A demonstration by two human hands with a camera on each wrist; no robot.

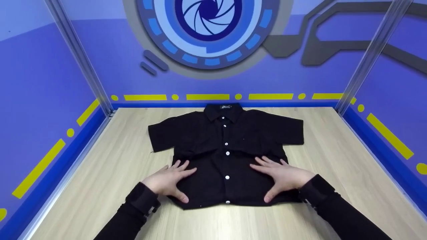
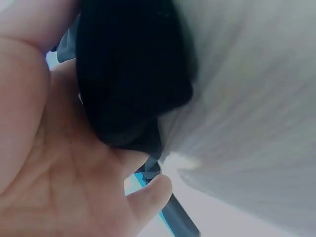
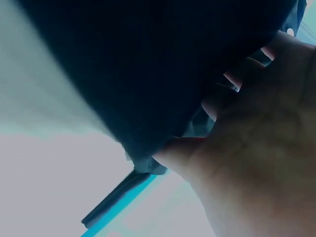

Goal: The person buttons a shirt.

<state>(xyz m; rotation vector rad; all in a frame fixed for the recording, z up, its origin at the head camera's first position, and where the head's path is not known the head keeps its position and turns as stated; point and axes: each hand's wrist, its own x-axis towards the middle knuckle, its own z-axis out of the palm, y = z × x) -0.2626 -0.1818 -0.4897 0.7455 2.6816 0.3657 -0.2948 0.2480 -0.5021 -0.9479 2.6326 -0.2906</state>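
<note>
A black short-sleeved button-up shirt (image 1: 208,181) lies front side up on the wooden table, its collar (image 1: 223,112) at the far edge. White buttons run down its middle, and creases cross the chest. On the left side of the lower body rests my left hand (image 1: 168,180), fingers spread. My right hand (image 1: 283,176) touches the right side in the same way, thumb near the hem. In the left wrist view, dark fabric (image 2: 133,74) hides part of the palm and fingers. The right wrist view shows the shirt edge (image 3: 148,74) beside the fingers.
Pale wood tabletop (image 1: 110,166) surrounds the shirt. A blue-purple back panel (image 1: 180,83) with printed graphics stands behind it, and similar panels flank both sides. Metal posts (image 1: 80,56) mark the back corners.
</note>
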